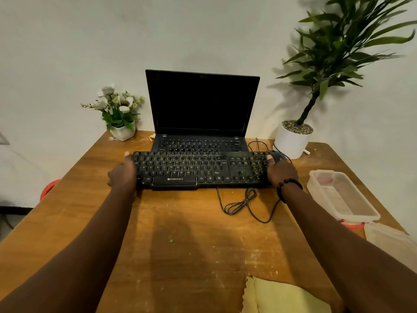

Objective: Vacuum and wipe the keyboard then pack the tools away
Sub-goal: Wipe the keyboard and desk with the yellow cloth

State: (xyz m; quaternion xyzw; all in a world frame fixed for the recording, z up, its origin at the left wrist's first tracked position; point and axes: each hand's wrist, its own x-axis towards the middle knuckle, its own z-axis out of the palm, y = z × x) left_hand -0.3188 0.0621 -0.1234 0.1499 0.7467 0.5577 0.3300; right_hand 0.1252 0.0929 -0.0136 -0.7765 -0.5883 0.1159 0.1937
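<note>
A black keyboard [198,169] lies across the wooden table [180,233], right in front of an open laptop [200,114]. My left hand [123,175] grips its left end, thumb on top at the far corner. My right hand [281,171], with a bead bracelet at the wrist, grips the right end. A yellow cloth [282,297] lies at the near edge of the table. No vacuum is in view.
A black mouse [278,156] sits just behind my right hand, and loose cables [243,203] coil in front of the keyboard. A clear plastic box [340,195] and its lid [390,240] lie at the right. A flower pot [121,129] and a potted plant [293,138] stand at the back.
</note>
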